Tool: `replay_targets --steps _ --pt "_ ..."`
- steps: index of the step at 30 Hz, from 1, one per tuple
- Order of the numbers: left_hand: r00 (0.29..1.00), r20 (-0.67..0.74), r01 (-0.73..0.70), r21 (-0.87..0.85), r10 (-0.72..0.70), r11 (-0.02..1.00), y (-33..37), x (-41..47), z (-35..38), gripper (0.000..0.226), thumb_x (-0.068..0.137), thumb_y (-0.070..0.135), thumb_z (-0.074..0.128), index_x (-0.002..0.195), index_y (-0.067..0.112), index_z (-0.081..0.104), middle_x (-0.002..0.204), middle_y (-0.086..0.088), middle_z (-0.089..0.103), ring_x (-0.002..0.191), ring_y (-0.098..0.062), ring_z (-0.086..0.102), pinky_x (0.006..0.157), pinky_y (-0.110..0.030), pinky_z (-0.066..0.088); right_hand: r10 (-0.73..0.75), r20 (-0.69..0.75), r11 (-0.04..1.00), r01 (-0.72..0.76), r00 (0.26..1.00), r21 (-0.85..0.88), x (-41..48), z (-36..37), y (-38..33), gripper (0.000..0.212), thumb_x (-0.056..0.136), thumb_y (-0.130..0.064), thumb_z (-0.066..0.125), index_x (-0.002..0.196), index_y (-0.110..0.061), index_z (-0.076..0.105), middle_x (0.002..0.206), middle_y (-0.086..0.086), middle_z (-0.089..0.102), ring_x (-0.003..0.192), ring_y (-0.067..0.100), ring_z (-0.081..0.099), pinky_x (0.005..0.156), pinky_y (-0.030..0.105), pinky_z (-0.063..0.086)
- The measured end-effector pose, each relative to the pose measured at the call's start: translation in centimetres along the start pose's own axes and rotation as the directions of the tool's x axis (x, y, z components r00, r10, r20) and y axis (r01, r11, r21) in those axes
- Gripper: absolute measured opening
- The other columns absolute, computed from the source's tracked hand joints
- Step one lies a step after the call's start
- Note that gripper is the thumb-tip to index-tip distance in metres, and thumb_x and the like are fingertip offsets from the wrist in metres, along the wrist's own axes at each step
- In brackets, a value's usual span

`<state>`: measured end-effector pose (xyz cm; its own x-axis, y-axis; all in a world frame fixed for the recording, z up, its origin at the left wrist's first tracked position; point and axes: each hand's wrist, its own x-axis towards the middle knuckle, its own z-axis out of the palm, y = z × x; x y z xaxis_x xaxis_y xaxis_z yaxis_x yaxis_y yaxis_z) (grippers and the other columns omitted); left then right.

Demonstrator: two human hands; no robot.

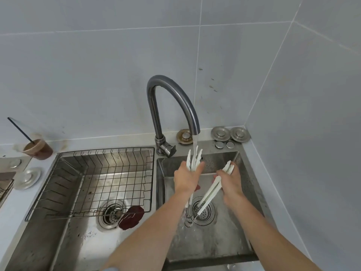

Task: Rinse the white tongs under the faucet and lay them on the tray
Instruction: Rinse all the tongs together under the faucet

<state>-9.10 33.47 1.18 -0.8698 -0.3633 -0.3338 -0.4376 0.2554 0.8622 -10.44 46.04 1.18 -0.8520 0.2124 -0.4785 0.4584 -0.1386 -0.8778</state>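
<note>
Two hands: both are over the right basin (245, 173) of a double steel sink, each grasping a pair of white tongs.
Left hand (187, 178): fingers are curled round the upright white tongs (189, 162) near mid-length, with the tips pointing up and the handle end hanging below the wrist.
Right hand (230, 181): it grips the slanted white tongs (210, 192), whose tips stick out past the fingers while the handle end slopes down over the drain strainer (205, 212).
Faucet (172, 106): a curved grey spout stands between the two basins, its mouth just above the upright tongs.
Water (195, 141): it falls onto the tips of the upright tongs, runs down them and splashes beside the drain.
Left basin (35, 241): it holds a wire rack (109, 173) and a dark red object (131, 217) lying next to its drain.
Sink rim: round metal stoppers (220, 133) sit in the far right corner.
Tabletop (11, 212): a cup (38, 149) of brown drink with a straw stands at the far left, by the wall.
</note>
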Motion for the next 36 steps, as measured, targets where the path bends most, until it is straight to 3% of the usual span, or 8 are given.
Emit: replay_targets --steps 7,13,21,24,27,30,33,36 --pt "0.997 0.076 -0.035 0.015 0.034 0.999 0.9 0.7 0.5 0.045 0.083 0.059 0.056 0.098 0.016 0.05 0.07 -0.013 0.066 0.039 -0.022 0.064 0.043 -0.038 0.057 0.054 -0.036 0.962 -0.043 0.998 0.269 -0.1 -0.1 -0.4 0.048 0.089 -0.012 0.06 0.134 -0.017 0.043 0.099 0.009 0.059 0.08 0.022 0.059 0.072 0.036 0.051" --pt "0.999 0.038 -0.031 -0.029 0.033 0.999 1.0 1.4 1.0 0.06 0.082 0.064 0.054 0.113 0.012 0.05 0.079 -0.014 0.067 0.049 -0.023 0.067 0.053 -0.041 0.059 0.133 0.083 0.97 -0.147 0.988 0.192 -1.8 0.2 1.0 0.062 0.087 -0.008 0.06 0.139 -0.031 0.035 0.106 0.012 0.062 0.081 0.027 0.066 0.069 0.04 0.057" --pt "0.997 0.06 -0.037 -0.125 0.045 0.991 1.4 1.0 0.2 0.063 0.081 0.062 0.056 0.118 0.012 0.049 0.061 -0.003 0.062 0.039 -0.011 0.062 0.045 -0.025 0.051 -0.052 -0.076 0.998 0.055 0.996 0.037 -2.4 2.9 2.3 0.048 0.095 -0.005 0.039 0.134 -0.032 0.033 0.065 0.002 0.044 0.046 0.013 0.037 0.043 0.028 0.037" --pt "0.989 0.1 -0.113 0.012 0.112 0.993 1.3 1.4 -1.6 0.068 0.081 0.07 0.047 0.123 0.017 0.051 0.086 0.003 0.067 0.065 0.002 0.066 0.058 -0.011 0.045 -0.058 -0.053 0.998 0.059 0.997 0.018 -2.5 3.4 2.2 0.038 0.094 -0.006 0.038 0.122 -0.032 0.039 0.064 0.0 0.043 0.045 0.011 0.038 0.042 0.028 0.038" --pt "0.966 0.233 -0.111 -0.023 0.113 0.994 0.6 1.8 -3.7 0.076 0.081 0.076 0.034 0.13 0.022 0.052 0.126 0.002 0.06 0.113 -0.012 0.057 0.095 -0.029 0.043 -0.033 -0.043 0.999 0.034 0.998 0.012 -2.6 3.7 2.0 0.022 0.093 -0.004 0.036 0.106 -0.02 0.044 0.061 0.003 0.04 0.046 0.011 0.036 0.042 0.027 0.037" --pt "0.984 0.157 -0.068 -0.099 0.083 0.993 0.6 2.8 -5.4 0.053 0.092 0.063 0.027 0.105 0.028 0.064 0.11 0.003 0.067 0.096 -0.008 0.06 0.088 -0.029 0.042 -0.006 -0.024 1.0 0.006 1.0 -0.009 -2.6 3.8 1.8 0.016 0.092 -0.002 0.036 0.1 -0.015 0.044 0.062 0.004 0.037 0.047 0.012 0.035 0.043 0.027 0.036" --pt "0.997 0.059 -0.043 -0.089 0.048 0.995 0.7 4.1 -6.1 0.05 0.099 0.048 0.028 0.111 0.017 0.066 0.097 0.0 0.065 0.085 -0.011 0.059 0.075 -0.027 0.042 0.022 -0.02 0.999 -0.023 1.0 -0.025 -2.9 4.0 1.5 0.017 0.093 -0.003 0.038 0.106 -0.011 0.044 0.064 0.005 0.04 0.05 0.013 0.037 0.045 0.028 0.037" --pt "0.997 0.013 -0.068 -0.087 0.07 0.994 0.4 4.5 -5.8 0.048 0.101 0.041 0.029 0.112 0.012 0.067 0.105 -0.005 0.069 0.097 -0.02 0.063 0.089 -0.033 0.046 0.028 -0.038 0.999 -0.03 0.999 -0.036 -2.9 4.0 1.5 0.016 0.095 -0.005 0.038 0.108 -0.01 0.045 0.065 0.005 0.042 0.049 0.013 0.037 0.045 0.028 0.037"
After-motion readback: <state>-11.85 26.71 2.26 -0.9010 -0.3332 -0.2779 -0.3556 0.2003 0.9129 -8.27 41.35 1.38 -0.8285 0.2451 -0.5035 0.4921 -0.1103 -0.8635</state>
